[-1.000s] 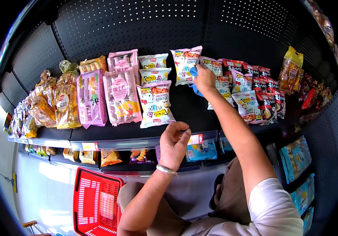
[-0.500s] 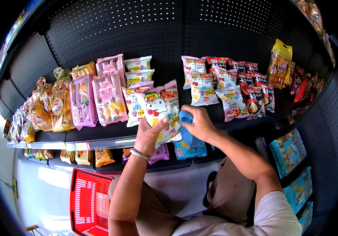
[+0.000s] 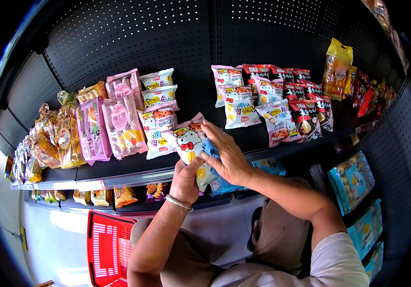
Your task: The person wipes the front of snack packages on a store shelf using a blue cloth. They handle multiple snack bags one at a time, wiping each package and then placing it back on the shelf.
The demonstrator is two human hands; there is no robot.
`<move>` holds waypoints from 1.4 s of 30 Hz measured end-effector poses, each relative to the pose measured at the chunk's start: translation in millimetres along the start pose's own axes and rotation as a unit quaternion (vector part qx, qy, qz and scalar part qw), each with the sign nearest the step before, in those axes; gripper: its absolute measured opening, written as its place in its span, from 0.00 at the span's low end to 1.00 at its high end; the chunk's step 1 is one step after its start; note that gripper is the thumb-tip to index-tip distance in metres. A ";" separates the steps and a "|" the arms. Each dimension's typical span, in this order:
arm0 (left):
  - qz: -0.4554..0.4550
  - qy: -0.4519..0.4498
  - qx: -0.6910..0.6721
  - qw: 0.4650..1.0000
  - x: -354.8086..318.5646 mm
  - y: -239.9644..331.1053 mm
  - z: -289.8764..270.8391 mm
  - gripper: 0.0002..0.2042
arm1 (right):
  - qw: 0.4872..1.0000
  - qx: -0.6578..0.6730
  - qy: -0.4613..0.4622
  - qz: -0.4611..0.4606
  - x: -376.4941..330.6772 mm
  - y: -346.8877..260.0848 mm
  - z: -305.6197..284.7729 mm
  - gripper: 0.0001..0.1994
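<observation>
I saw my left hand [image 3: 186, 179] gripping the lower end of a glossy white snack bag [image 3: 192, 143] printed with a cartoon cat face, thumb across its front, wrist with a thin bracelet [image 3: 178, 203] bent upward. My right hand [image 3: 229, 155] lay flat over a crinkly blue cloth [image 3: 213, 153] pressed to the bag's right side, fingers spread, clasping it. The bag hung just before the front edge of the black shelf [image 3: 133, 173]. At the shelf's left end stood pink plastic packets [image 3: 119, 119]; toward its right end, red-and-white pouches [image 3: 282, 103]. A red wire basket [image 3: 107, 248] sat below.
</observation>
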State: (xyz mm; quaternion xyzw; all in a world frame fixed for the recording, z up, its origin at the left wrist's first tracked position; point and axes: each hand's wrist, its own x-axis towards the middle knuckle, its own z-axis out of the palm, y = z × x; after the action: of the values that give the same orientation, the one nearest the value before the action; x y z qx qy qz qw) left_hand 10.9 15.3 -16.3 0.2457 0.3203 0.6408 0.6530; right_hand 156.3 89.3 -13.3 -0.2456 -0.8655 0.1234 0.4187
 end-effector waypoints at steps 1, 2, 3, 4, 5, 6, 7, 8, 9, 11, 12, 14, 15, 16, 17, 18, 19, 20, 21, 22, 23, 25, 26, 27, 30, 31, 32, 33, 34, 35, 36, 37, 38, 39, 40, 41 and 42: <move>0.000 0.001 0.012 1.000 0.1 -0.5 3.8 0.18 | 1.000 0.010 0.014 0.000 2.5 7.9 0.4 0.33; 0.000 0.003 0.024 1.000 -0.1 -0.4 7.0 0.18 | 0.999 0.031 0.020 0.032 2.8 15.0 2.1 0.33; 0.000 0.000 0.022 1.000 -0.1 -2.0 7.0 0.18 | 0.996 0.053 0.026 0.064 2.7 21.5 4.0 0.33; 0.001 -0.001 0.022 1.000 -1.3 -3.5 4.7 0.17 | 0.992 0.076 0.031 0.095 5.5 20.7 4.7 0.33; 0.002 -0.002 0.022 1.000 -2.4 -4.4 2.6 0.17 | 0.987 0.097 0.018 0.127 5.0 17.9 5.0 0.33; 0.015 0.008 0.016 1.000 -3.3 -4.4 1.2 0.17 | 0.992 0.073 0.023 0.100 3.6 12.7 6.9 0.33; 0.025 0.016 0.008 1.000 -3.4 -5.7 -0.2 0.17 | 0.996 0.048 0.027 0.074 0.7 6.0 10.0 0.34; 0.037 0.026 0.002 0.999 -4.2 -5.8 -1.8 0.17 | 0.998 0.025 0.032 0.048 0.0 -3.8 12.7 0.34; 0.050 0.024 0.000 0.998 -4.2 -4.7 -4.2 0.17 | 1.000 -0.006 0.021 0.011 0.2 -14.4 14.2 0.35; 0.061 0.027 -0.021 0.998 -6.3 1.2 -7.0 0.17 | 0.999 -0.002 -0.004 -0.049 -1.0 -30.7 17.2 0.35; 0.060 0.029 -0.044 0.997 -8.3 4.5 -7.5 0.17 | 0.997 -0.008 -0.019 -0.069 -3.6 -37.7 20.7 0.35; 0.113 -0.018 0.047 0.992 -5.8 -2.1 -28.5 0.17 | 0.994 0.007 -0.064 -0.091 -5.4 -50.2 22.0 0.38; 0.181 -0.046 0.107 0.977 -3.6 -8.1 -35.4 0.18 | 0.993 0.010 -0.067 -0.091 -4.5 -51.4 23.1 0.38; 0.154 -0.041 0.076 0.984 -5.9 -4.6 -30.4 0.19 | 0.993 0.012 -0.070 -0.090 -4.0 -51.0 23.5 0.38; 0.127 -0.034 0.044 0.990 -8.4 -0.9 -25.3 0.20 | 0.994 0.006 -0.062 -0.093 -1.7 -49.3 22.7 0.37; 0.062 -0.023 -0.047 0.997 -11.4 2.8 -19.0 0.21 | 0.994 0.000 -0.054 -0.094 2.6 -46.1 20.8 0.37; 0.070 -0.008 -0.018 0.997 -12.4 -0.8 -17.3 0.21 | 0.994 -0.007 -0.046 -0.096 6.8 -43.6 18.4 0.36; 0.047 -0.012 -0.033 0.998 -12.7 -4.1 -18.1 0.20 | 0.995 -0.018 -0.042 -0.089 9.8 -40.4 16.7 0.35; 0.031 -0.007 0.000 0.999 -12.3 -7.7 -18.9 0.19 | 0.997 -0.007 -0.035 -0.073 12.2 -36.1 16.5 0.34; 0.017 0.000 0.033 0.999 -12.0 -12.1 -20.5 0.19 | 0.998 0.005 -0.028 -0.058 14.6 -31.7 17.7 0.33; 0.020 0.012 0.047 0.999 -11.3 -18.4 -19.9 0.18 | 0.999 0.012 -0.015 -0.045 15.7 -27.4 17.1 0.32; 0.033 0.022 0.111 0.993 -9.8 -30.4 -19.9 0.17 | 0.999 0.013 -0.029 -0.012 17.2 -17.4 17.3 0.30; 0.044 0.020 0.161 0.986 -9.5 -35.5 -21.0 0.17 | 0.999 0.023 -0.037 0.002 17.3 -14.2 17.2 0.30; 0.052 0.018 0.203 0.978 -9.5 -39.4 -23.1 0.17 | 0.999 0.030 -0.042 0.002 16.0 -12.4 17.0 0.30; 0.053 0.000 0.240 0.969 -11.0 -40.7 -20.4 0.17 | 0.997 0.046 -0.058 -0.021 12.0 -11.4 15.2 0.31; 0.059 -0.003 0.250 0.966 -12.7 -38.7 -17.9 0.17 | 0.996 0.050 -0.061 -0.047 12.9 -15.4 12.8 0.31; 0.065 -0.005 0.260 0.963 -14.9 -35.0 -14.9 0.18 | 0.994 0.055 -0.065 -0.072 13.4 -19.9 10.4 0.31; 0.071 -0.008 0.269 0.960 -15.5 -32.9 -14.0 0.18 | 0.991 0.060 -0.079 -0.094 12.0 -26.7 7.3 0.33; 0.054 -0.017 0.227 0.972 -15.8 -30.2 -16.9 0.20 | 0.987 0.049 -0.099 -0.121 11.2 -31.6 7.2 0.32; 0.037 -0.026 0.185 0.982 -15.8 -26.3 -22.2 0.22 | 0.982 0.057 -0.114 -0.137 11.0 -35.2 7.2 0.33; 0.019 -0.035 0.141 0.989 -15.7 -22.2 -28.1 0.25 | 0.978 0.066 -0.129 -0.153 10.7 -38.3 6.4 0.33; 0.001 -0.045 0.099 0.994 -15.3 -18.4 -32.8 0.28 | 0.975 0.090 -0.137 -0.150 10.4 -41.9 4.4 0.34; -0.005 -0.051 0.076 0.996 -14.6 -17.6 -34.1 0.28 | 0.971 0.109 -0.143 -0.156 8.5 -40.5 6.5 0.35; -0.013 -0.057 0.053 0.997 -14.1 -16.4 -34.7 0.29 | 0.969 0.116 -0.156 -0.155 6.9 -42.2 6.2 0.36; -0.008 -0.059 0.048 0.997 -13.1 -15.8 -33.4 0.29 | 0.966 0.123 -0.170 -0.153 5.4 -43.5 5.6 0.36; -0.004 -0.061 0.043 0.997 -12.3 -14.9 -31.8 0.28 | 0.967 0.114 -0.165 -0.159 4.2 -42.7 7.3 0.37; 0.001 -0.064 0.038 0.997 -11.7 -13.8 -29.7 0.28 | 0.971 0.102 -0.150 -0.156 4.1 -41.9 7.9 0.36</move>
State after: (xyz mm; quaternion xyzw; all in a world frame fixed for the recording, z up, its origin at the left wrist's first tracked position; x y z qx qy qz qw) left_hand -1.2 0.2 -45.2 0.3111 0.3023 0.6117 0.6616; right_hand 134.5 55.8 2.1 -0.0423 -0.9289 0.1799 0.3210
